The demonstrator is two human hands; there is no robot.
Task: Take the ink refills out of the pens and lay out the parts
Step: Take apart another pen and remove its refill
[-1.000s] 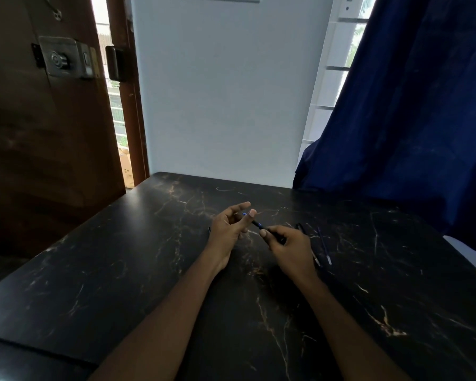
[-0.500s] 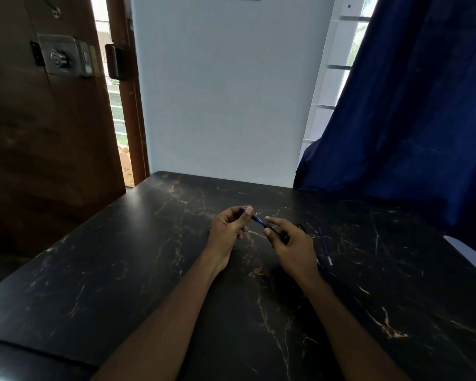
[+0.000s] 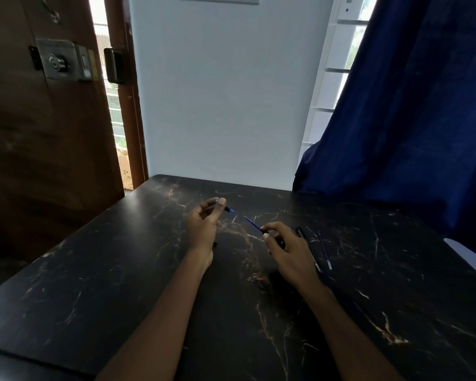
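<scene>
My left hand (image 3: 204,229) pinches a short blue-tipped pen piece (image 3: 227,208) between thumb and fingertips, lifted above the black marble table (image 3: 121,284). My right hand (image 3: 289,248) grips the dark pen barrel, with a thin blue refill (image 3: 252,223) sticking out of it towards the left hand. A small gap separates the two pieces. To the right of my right hand lie a dark pen part (image 3: 308,247) and a thin blue refill (image 3: 324,250), side by side on the table.
A dark blue curtain (image 3: 410,119) hangs over the table's far right corner. A wooden door (image 3: 39,119) with a metal lock stands at the left, and a white wall is behind the table.
The pen has come apart. My left hand has moved up and left with the tip piece; my right hand has drawn the barrel and its refill to the right.
</scene>
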